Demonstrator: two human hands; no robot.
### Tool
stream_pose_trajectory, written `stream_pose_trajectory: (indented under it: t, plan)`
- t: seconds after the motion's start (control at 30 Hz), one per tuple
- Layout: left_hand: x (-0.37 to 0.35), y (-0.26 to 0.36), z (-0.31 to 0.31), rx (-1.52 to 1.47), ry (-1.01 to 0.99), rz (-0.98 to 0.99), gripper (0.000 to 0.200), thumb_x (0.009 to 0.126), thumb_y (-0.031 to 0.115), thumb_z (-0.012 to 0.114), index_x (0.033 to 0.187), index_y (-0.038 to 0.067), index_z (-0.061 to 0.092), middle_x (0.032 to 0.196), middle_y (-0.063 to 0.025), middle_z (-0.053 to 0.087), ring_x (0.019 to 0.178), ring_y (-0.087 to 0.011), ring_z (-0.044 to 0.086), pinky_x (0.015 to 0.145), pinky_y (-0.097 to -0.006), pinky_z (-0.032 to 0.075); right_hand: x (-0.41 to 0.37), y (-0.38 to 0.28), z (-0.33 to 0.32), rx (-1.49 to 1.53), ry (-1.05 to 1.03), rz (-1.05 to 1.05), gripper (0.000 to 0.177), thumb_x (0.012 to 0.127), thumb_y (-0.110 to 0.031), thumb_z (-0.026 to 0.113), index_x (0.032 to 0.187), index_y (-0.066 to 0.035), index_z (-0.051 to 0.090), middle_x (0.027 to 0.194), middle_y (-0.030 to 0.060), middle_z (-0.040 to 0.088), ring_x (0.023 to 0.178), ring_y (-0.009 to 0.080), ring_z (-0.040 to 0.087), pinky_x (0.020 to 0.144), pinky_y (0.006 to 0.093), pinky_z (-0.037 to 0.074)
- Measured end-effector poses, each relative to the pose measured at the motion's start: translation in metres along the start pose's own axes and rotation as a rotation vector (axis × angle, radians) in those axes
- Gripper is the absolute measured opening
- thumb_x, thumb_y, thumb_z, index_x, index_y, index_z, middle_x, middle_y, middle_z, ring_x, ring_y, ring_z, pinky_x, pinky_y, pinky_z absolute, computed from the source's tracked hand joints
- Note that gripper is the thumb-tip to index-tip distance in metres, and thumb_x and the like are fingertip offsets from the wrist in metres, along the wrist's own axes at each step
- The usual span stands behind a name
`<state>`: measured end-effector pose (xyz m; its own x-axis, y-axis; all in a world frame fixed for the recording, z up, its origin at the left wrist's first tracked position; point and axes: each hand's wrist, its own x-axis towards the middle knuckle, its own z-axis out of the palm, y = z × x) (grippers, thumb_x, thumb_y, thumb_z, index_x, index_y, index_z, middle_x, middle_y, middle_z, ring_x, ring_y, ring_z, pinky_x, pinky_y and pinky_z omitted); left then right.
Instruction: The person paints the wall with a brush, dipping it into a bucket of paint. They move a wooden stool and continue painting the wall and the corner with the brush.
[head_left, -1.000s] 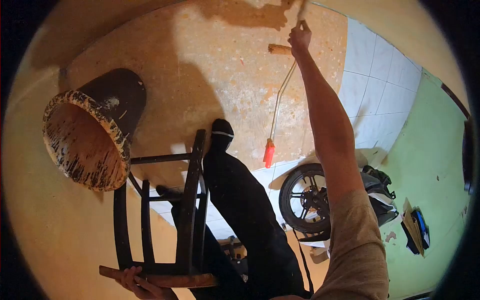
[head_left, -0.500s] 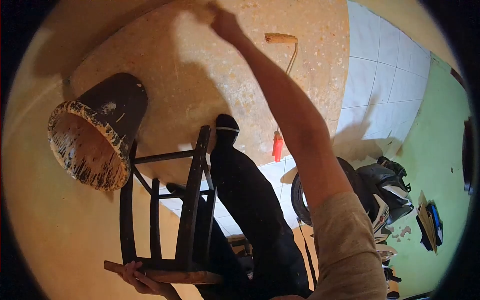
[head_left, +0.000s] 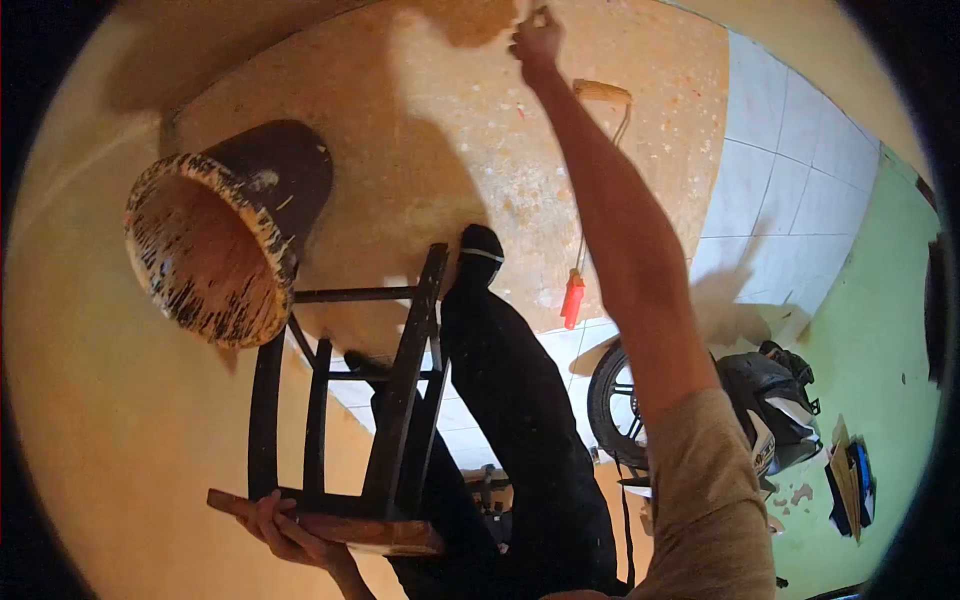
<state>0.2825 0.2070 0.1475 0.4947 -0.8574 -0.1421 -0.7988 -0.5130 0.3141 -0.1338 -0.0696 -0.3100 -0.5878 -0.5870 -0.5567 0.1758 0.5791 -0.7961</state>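
Note:
My left hand (head_left: 290,535) is closed round the wooden seat edge of a black-legged stool (head_left: 400,400), near the bottom of the view. At the top, my right hand (head_left: 538,42) is at the orange, paint-spotted surface, its fingers bent together; anything in them is too small to make out. Below and to its right lies a paint roller (head_left: 602,91) with an orange sleeve, a wire frame and a red handle. A dark bucket (head_left: 285,165) with a paint-crusted rim lies at the left, above the stool, its mouth facing me.
My black-clad leg (head_left: 520,370) and shoe are beside the stool. White tiles (head_left: 750,180) border the orange surface. A motorbike (head_left: 765,400) and a stack of flat boards (head_left: 850,480) are at the lower right, by a green surface (head_left: 880,290).
My right hand has moved right along the orange surface. The bucket, stool top and roller appear shifted right as the view moved. My left hand still holds the stool seat.

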Motion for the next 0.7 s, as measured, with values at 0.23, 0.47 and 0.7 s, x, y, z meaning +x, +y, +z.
stream_pose_trajectory:
  t: [0.23, 0.47, 0.7]
  plan:
    - [0.013, 0.013, -0.004, 0.160, -0.128, 0.060, 0.034, 0.099, 0.024, 0.041, 0.101, 0.000, 0.065, 0.089, -0.0066, 0.055, 0.082, -0.0157, 0.047, 0.079, -0.0335, 0.041, -0.087, 0.040, 0.161, -0.194, -0.251, -0.437, 0.059, 0.082, -0.006, 0.049, 0.140, 0.004, 0.047, 0.117, 0.0233, 0.065, 0.097, 0.0304, 0.066, 0.084, 0.0365, 0.053]
    - [0.006, -0.001, -0.011, 0.121, -0.135, 0.006, 0.033, 0.094, 0.026, 0.044, 0.095, 0.003, 0.068, 0.073, -0.0034, 0.058, 0.089, -0.0220, 0.051, 0.116, -0.0543, 0.014, -0.130, 0.037, 0.228, -0.568, -0.595, -0.581, 0.063, 0.080, -0.006, 0.051, 0.143, -0.002, 0.046, 0.129, 0.0237, 0.060, 0.121, 0.0377, 0.057, 0.101, 0.0384, 0.046]
    - [-0.004, -0.022, -0.025, 0.208, -0.218, 0.057, 0.024, 0.085, 0.015, 0.053, 0.097, 0.010, 0.073, 0.086, -0.0068, 0.063, 0.103, -0.0275, 0.051, 0.116, -0.0576, 0.011, -0.050, 0.023, 0.132, -0.430, -0.398, -0.250, 0.062, 0.090, -0.006, 0.058, 0.147, -0.023, 0.043, 0.069, -0.0025, 0.054, 0.051, 0.0073, 0.041, 0.044, 0.0240, 0.036]
